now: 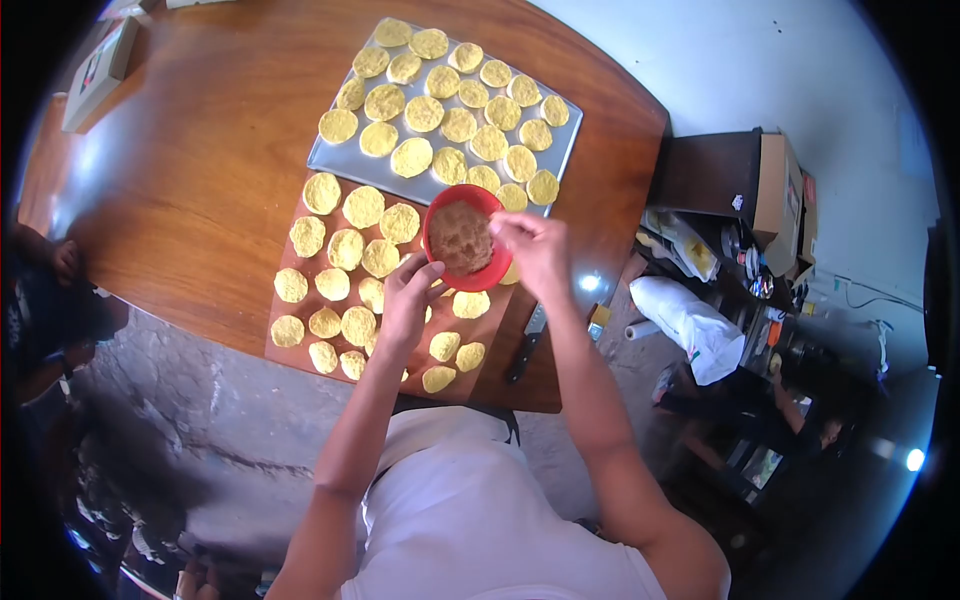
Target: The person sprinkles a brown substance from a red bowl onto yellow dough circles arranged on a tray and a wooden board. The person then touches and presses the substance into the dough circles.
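Observation:
My left hand grips the lower left rim of a red bowl, which is held above the table. Inside lies a brown, crumbly-looking filling. At the bowl's right rim, my right hand has its fingers pinched together; whatever is between them is too small to name. Under and around the bowl, several round yellow bread halves lie cut face up on a reddish-brown board. Beyond it, more yellow halves fill a grey metal tray.
A knife with a dark handle lies at the board's right side. The wooden table extends left, with a box at its far end. Other people are at the left and lower right. A white sack and cardboard box stand at right.

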`<state>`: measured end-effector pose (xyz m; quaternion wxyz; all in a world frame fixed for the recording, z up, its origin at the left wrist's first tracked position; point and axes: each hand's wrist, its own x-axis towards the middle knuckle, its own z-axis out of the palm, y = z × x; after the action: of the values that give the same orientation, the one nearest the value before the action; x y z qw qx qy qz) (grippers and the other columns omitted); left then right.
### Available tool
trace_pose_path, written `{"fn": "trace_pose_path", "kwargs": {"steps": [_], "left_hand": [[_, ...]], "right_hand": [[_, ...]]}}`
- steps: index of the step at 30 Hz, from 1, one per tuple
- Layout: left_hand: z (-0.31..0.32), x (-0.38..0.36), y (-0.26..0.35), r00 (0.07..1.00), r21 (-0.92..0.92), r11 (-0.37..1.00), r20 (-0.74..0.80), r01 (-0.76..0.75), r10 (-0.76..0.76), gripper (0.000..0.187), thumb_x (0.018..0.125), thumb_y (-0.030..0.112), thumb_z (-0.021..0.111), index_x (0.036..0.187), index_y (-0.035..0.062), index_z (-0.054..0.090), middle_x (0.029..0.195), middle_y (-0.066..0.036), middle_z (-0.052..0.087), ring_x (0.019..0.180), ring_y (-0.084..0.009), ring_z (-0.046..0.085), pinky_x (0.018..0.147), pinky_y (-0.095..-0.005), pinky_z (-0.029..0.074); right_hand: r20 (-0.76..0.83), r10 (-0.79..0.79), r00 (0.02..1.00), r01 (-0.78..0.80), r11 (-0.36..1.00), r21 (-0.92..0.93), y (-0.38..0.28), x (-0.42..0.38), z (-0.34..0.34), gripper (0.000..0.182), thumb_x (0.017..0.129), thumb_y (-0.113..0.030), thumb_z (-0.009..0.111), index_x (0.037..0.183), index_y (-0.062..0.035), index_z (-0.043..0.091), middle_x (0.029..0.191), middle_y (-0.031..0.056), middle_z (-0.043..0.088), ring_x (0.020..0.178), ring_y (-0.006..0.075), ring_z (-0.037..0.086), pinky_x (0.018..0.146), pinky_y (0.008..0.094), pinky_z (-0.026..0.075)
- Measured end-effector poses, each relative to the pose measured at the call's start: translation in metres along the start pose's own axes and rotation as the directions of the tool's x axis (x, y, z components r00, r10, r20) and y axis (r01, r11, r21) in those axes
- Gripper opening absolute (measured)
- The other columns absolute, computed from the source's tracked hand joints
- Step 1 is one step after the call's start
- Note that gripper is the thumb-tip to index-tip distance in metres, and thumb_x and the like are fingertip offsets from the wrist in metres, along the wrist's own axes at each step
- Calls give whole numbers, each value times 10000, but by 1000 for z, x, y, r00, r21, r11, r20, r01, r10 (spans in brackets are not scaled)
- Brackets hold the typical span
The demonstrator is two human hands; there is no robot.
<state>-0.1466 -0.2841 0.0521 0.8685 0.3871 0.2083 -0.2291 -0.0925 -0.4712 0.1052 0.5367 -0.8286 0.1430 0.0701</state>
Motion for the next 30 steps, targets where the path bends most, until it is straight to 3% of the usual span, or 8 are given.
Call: {"fn": "trace_pose_path", "kwargs": {"steps": [2, 5, 6, 8, 11, 15, 17, 30], "left_hand": [[0, 3, 0, 1000, -8, 1000, 3, -1, 1, 464, 920, 189, 579, 1305, -59, 505, 1232, -120, 618, 1083, -183, 624, 965, -329, 492], [-1, 4, 3, 1000, -31, 999, 21, -9, 10, 464, 916, 186, 582, 1298, -67, 507, 1225, -121, 621, 1081, -185, 623, 961, -334, 494], [-5, 3, 3, 1000, -12, 1000, 5, 0, 0, 464, 914, 182, 582, 1293, -74, 507, 1225, -127, 621, 1079, -186, 623, 963, -339, 494], [-3, -2, 8, 1000, -1, 1000, -25, -3, 3, 459, 910, 175, 579, 1278, -90, 512, 1213, -142, 625, 1055, -185, 633, 943, -349, 506], [-16, -4, 5, 1000, 19, 1000, -20, -3, 3, 452, 909, 173, 579, 1270, -91, 518, 1196, -143, 634, 1030, -187, 645, 930, -346, 518], [-22, -8, 8, 999, -2, 999, -23, -37, 37, 448, 906, 170, 580, 1262, -96, 522, 1184, -146, 640, 1021, -189, 654, 928, -342, 524], [-24, -10, 9, 1000, -37, 999, -13, -15, 15, 506, 880, 184, 617, 1299, -81, 517, 1210, -125, 624, 1076, -171, 616, 940, -322, 488], [-30, -10, 7, 1000, -28, 1000, -20, -5, 5, 509, 878, 206, 633, 1291, -72, 529, 1193, -106, 631, 1039, -148, 617, 919, -303, 487]], "right_hand": [[-87, -71, 994, 58, 988, -147, -8, 25, -20, 148, 845, -87, 724, 952, 13, 742, 827, 45, 728, 736, 63, 627, 680, 233, 507], [-174, -138, 975, 52, 904, -425, -8, 65, -37, 176, 831, -148, 702, 932, -7, 735, 811, 172, 714, 701, 214, 696, 661, 320, 525], [-176, -137, 975, 50, 904, -425, 1, 79, -40, 176, 831, -148, 702, 932, -7, 735, 811, 172, 714, 701, 214, 696, 661, 320, 525], [-137, -323, 936, 203, 818, -538, 35, 110, -42, 153, 832, -134, 668, 904, -13, 728, 811, 216, 677, 719, 342, 677, 656, 390, 526], [-10, -347, 938, 259, 719, -644, 55, 142, -46, 149, 841, -119, 661, 931, -23, 732, 854, 205, 690, 769, 328, 697, 683, 373, 536], [27, -343, 939, 275, 698, -661, 57, 158, -44, 147, 844, -125, 665, 925, -22, 732, 856, 206, 682, 768, 337, 690, 676, 380, 537], [30, -438, 899, 365, 707, -606, 57, 161, -42, 107, 829, -116, 628, 812, -47, 707, 755, 229, 628, 728, 403, 630, 652, 454, 500], [59, -375, 925, 335, 733, -592, 55, 148, -36, 106, 825, -115, 614, 762, -36, 645, 747, 209, 601, 695, 412, 596, 612, 453, 464]]}}
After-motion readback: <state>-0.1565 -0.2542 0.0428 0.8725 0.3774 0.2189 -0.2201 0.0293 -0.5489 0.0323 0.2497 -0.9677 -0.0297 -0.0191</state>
